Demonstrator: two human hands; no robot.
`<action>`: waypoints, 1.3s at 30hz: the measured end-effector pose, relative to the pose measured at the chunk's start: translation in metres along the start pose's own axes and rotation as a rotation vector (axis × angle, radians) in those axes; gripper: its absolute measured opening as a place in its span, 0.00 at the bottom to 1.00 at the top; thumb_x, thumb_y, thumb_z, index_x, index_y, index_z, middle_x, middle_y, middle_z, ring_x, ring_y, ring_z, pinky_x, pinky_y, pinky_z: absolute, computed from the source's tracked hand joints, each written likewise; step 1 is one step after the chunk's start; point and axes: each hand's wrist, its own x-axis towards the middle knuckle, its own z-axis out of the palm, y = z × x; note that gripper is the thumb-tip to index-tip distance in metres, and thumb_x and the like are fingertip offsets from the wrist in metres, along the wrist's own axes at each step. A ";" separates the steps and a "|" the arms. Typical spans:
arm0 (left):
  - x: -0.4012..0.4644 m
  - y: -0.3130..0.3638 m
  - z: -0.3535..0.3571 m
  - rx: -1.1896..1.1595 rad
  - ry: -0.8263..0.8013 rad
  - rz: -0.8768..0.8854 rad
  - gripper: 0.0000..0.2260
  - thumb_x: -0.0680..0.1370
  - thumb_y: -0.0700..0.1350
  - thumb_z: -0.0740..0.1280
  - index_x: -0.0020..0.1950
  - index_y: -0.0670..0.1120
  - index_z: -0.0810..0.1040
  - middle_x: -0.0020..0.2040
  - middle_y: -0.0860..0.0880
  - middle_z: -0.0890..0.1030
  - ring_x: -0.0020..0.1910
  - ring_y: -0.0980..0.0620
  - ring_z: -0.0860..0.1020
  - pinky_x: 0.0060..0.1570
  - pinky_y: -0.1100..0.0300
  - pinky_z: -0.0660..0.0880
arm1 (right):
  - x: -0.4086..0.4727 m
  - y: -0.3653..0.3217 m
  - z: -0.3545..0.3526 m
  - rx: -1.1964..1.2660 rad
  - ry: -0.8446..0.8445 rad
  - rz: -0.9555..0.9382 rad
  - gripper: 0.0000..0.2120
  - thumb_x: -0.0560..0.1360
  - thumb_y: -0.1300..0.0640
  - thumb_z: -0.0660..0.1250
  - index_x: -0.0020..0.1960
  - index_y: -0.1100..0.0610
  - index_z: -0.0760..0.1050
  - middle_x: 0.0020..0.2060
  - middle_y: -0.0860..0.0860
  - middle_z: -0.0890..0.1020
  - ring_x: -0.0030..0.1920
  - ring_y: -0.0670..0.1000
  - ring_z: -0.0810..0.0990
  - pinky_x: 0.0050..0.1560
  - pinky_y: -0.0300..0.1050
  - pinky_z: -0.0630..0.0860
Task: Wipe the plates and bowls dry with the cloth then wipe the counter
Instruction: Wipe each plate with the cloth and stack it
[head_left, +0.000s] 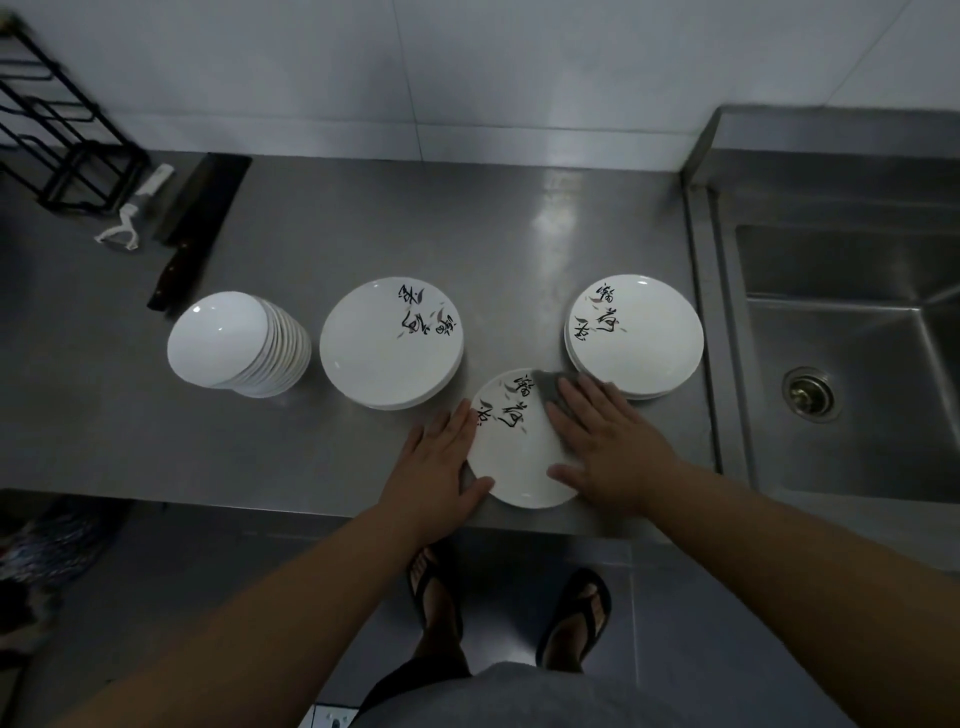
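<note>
Head view: the person is drying a single plate (514, 457) lying flat at the counter (311, 234) front edge, between two plate stacks. Right hand (602, 441), fingers flat, is pressing the grey cloth (553, 389); left hand (441, 462), fingers extended, is steadying the rim. The plate's lettering is reading toward the wall. Next, likely stacking it.

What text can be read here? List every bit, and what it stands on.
Single white plate under both hands: black brush characters, too blurred to read.
Middle stack of white plates: the same kind of characters, unreadable.
Right stack of white plates: likewise unreadable.
Stacked plain white bowls: no text.
</note>
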 end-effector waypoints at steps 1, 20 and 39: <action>0.000 0.000 -0.001 0.010 -0.009 -0.002 0.40 0.80 0.66 0.56 0.83 0.53 0.39 0.83 0.55 0.38 0.83 0.51 0.43 0.80 0.51 0.39 | 0.013 -0.003 -0.003 -0.005 0.009 0.012 0.44 0.75 0.24 0.34 0.84 0.49 0.39 0.82 0.53 0.36 0.80 0.55 0.30 0.80 0.56 0.34; -0.001 0.004 -0.012 0.102 -0.044 -0.002 0.41 0.81 0.67 0.56 0.84 0.51 0.39 0.82 0.55 0.36 0.83 0.50 0.42 0.81 0.48 0.42 | 0.007 -0.013 0.002 0.206 0.001 0.129 0.46 0.74 0.28 0.36 0.84 0.54 0.41 0.82 0.53 0.35 0.81 0.54 0.30 0.82 0.56 0.43; 0.001 0.012 -0.004 0.118 0.167 0.162 0.28 0.73 0.70 0.63 0.61 0.50 0.79 0.81 0.50 0.64 0.81 0.51 0.58 0.79 0.45 0.58 | -0.051 -0.064 0.024 0.444 0.011 0.299 0.46 0.76 0.27 0.38 0.84 0.54 0.44 0.83 0.55 0.39 0.82 0.57 0.37 0.79 0.50 0.38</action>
